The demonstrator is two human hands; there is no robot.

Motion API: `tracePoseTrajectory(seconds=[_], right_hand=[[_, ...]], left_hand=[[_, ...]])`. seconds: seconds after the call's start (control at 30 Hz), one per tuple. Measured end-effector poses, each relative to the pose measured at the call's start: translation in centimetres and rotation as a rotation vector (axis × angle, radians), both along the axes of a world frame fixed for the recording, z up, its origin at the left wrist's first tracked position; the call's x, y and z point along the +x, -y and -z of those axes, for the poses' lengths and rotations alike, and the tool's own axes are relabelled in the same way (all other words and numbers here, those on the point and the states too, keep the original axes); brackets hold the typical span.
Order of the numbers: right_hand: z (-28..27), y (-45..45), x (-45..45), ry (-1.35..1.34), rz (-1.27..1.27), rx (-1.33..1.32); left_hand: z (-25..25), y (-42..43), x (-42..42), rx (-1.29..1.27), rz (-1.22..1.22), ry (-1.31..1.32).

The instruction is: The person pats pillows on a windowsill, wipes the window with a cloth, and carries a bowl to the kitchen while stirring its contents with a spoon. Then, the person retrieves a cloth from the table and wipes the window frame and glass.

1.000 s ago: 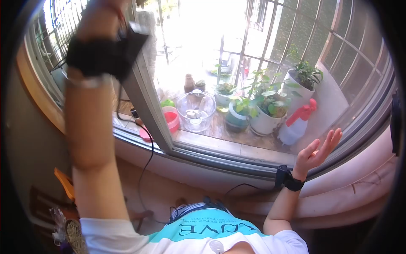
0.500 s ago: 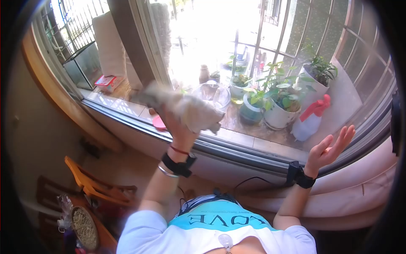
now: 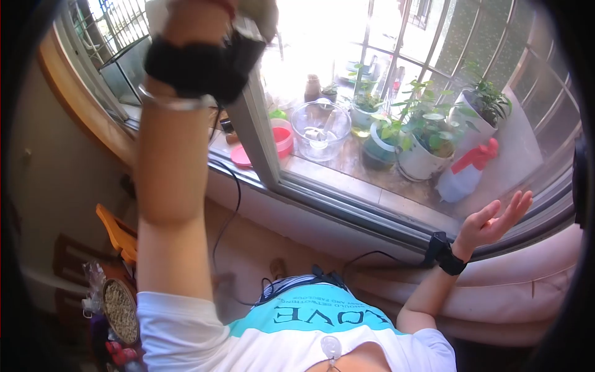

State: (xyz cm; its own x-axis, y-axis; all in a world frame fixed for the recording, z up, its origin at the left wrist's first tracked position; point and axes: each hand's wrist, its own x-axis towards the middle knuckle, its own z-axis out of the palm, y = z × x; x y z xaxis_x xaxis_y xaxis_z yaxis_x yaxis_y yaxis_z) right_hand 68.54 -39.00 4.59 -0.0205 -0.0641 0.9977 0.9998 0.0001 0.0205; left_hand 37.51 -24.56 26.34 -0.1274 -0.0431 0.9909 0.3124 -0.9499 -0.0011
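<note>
My left hand (image 3: pixel 197 20) is raised high against the window on the left, and the top edge of the view cuts off its fingers. A piece of greyish cloth (image 3: pixel 261 17) shows beside it, held up near the sliding window frame (image 3: pixel 259 133). A black wristband (image 3: pixel 186 67) and a silver bangle circle that wrist. On the right, my right hand (image 3: pixel 493 222) is held up before the glass, palm up with fingers stretched out and nothing in them. The white spray bottle with a red top (image 3: pixel 462 177) stands behind the glass close to it.
Potted plants (image 3: pixel 424 155), a clear basin (image 3: pixel 321 131) and a pink tub (image 3: pixel 282 139) stand on the ledge outside. A dark cable (image 3: pixel 238 192) hangs by my left arm. An orange chair (image 3: pixel 114 229) and a round tray (image 3: pixel 119 310) are at lower left.
My left hand has risen up the window with the cloth, from waist-high glass to the view's top edge. My right hand stays nearly still. The view has shifted slightly.
</note>
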Motion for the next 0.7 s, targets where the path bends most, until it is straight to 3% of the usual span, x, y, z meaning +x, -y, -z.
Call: tracePoseTrajectory(seconds=[0.07, 0.1, 0.13, 0.2, 0.27, 0.3, 0.33, 0.37, 0.4, 0.47, 0.5, 0.53, 0.57, 0.63, 0.67, 0.7], right_hand=[[0.1, 0.0, -0.1, -0.011, 0.004, 0.008], [0.2, 0.0, 0.0, -0.009, 0.001, -0.002], [0.2, 0.0, 0.1, -0.004, 0.001, -0.010], [0.3, -0.1, -0.1, -0.009, -0.002, 0.002], [0.6, -0.1, 0.0, -0.034, -0.010, -0.012], [0.5, -0.1, 0.0, -0.041, -0.020, -0.004], [0.6, -0.1, 0.0, -0.046, -0.017, -0.014], [0.6, 0.0, -0.1, -0.046, -0.009, -0.024], [0.7, 0.0, -0.1, -0.049, -0.013, -0.011], [0.7, 0.0, -0.1, -0.040, -0.007, -0.025], [0.7, -0.1, -0.2, -0.044, -0.018, -0.020], [0.7, -0.2, -0.2, -0.036, -0.030, -0.020], [0.7, -0.1, -0.1, -0.026, -0.005, -0.023], [0.7, -0.1, 0.0, -0.013, 0.026, -0.026], [0.8, -0.1, 0.0, -0.011, 0.021, -0.030], [0.8, 0.0, 0.1, -0.009, 0.033, -0.034]], left_hand=[[1.4, 1.6, 0.1, -0.141, 0.376, 0.040], [4.2, 1.4, -0.6, -0.091, -0.404, 0.034], [7.9, -0.1, -2.7, -0.027, -0.824, -0.193], [15.1, 0.1, -2.3, -0.133, -0.740, -0.120], [23.8, 1.3, -2.4, -0.420, -0.663, -0.296], [29.4, 1.3, -3.1, -0.459, -0.788, -0.457], [36.1, -0.1, -2.3, -0.670, -0.326, -0.094], [32.6, 2.6, -0.8, -0.396, -0.459, -0.031], [32.4, 2.1, -0.6, -0.382, -0.463, -0.031], [32.5, 1.0, -0.5, -0.812, -0.069, 0.318], [28.8, 2.3, -0.5, -0.609, -0.348, 0.049], [25.9, 2.4, -0.2, -0.576, -0.382, 0.070], [24.1, 1.4, -0.9, -0.376, -0.571, -0.038], [17.2, 0.5, -0.8, -0.143, -0.662, -0.060], [13.5, 0.4, -0.7, -0.141, -0.513, -0.024], [10.4, -0.4, -0.5, -0.024, -0.531, 0.038]])
